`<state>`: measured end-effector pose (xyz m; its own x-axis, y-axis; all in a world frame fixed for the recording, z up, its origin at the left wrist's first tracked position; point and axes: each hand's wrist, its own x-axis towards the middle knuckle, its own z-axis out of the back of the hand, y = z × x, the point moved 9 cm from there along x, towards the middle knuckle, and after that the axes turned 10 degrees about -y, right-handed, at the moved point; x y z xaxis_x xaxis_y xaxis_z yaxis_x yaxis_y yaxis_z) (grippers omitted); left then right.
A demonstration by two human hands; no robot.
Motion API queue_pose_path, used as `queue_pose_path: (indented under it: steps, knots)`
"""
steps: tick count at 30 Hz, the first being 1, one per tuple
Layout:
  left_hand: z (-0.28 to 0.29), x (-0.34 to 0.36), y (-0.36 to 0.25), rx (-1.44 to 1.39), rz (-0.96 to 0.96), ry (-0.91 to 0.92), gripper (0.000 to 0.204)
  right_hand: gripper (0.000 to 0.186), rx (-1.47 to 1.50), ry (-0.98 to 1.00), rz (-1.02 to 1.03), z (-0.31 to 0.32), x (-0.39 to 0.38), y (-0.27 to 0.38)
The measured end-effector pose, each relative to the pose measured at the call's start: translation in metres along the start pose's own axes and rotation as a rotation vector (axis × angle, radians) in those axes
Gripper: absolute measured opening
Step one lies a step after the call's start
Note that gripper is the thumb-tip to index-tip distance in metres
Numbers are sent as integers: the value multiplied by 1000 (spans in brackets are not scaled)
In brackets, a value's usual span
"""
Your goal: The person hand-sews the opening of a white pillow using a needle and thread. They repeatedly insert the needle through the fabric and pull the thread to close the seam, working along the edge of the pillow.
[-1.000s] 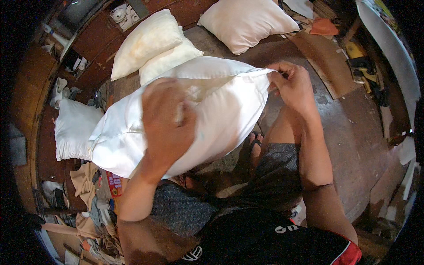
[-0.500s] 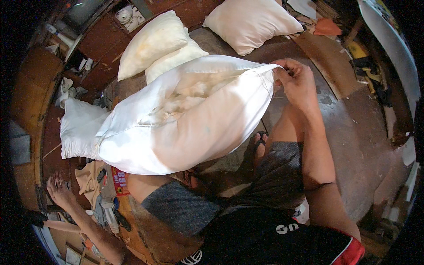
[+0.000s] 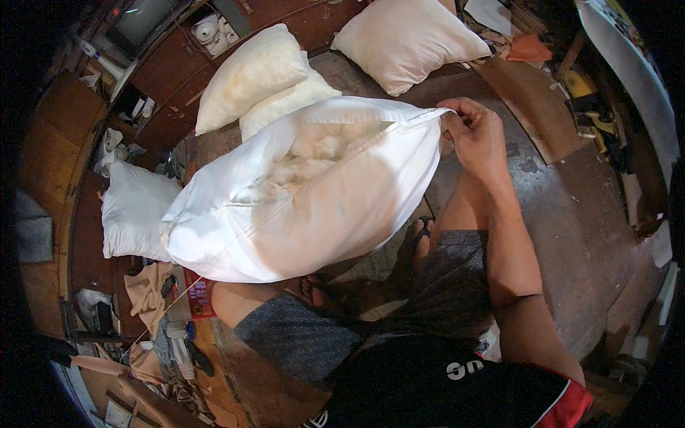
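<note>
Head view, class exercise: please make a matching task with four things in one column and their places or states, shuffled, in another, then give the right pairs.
Column one
1. Right hand
2. Large white pillow
3. Orange piece
4. Stained cream pillow

Column two
A. Partly covering a second cream pillow
B. Near a brown board, toward the upper right
C. Pinching white fabric
D. Gaping open, with fluffy filling showing

Right pairs: 1-C, 2-D, 3-B, 4-A.
</note>
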<state>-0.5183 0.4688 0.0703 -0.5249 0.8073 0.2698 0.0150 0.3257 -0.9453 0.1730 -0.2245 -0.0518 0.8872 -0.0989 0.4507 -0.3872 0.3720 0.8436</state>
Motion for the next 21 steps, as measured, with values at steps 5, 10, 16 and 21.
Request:
queue_pose_path:
  steps: [5,10,16,21]
  knots:
    - [-17,17,17,-11,51,302,51,25,-112,-72,188,12,-1,12]
    - [-121,-265,-62,-331,-54,1083,26,32,208,-221,172,47,-19,95]
    - [-142,-546,-124,-482,-519,1233,11,74,563,501,646,-17,-116,220]
    - [-159,-606,-116,-560,-316,1378,11,30,734,460,389,-22,-123,173]
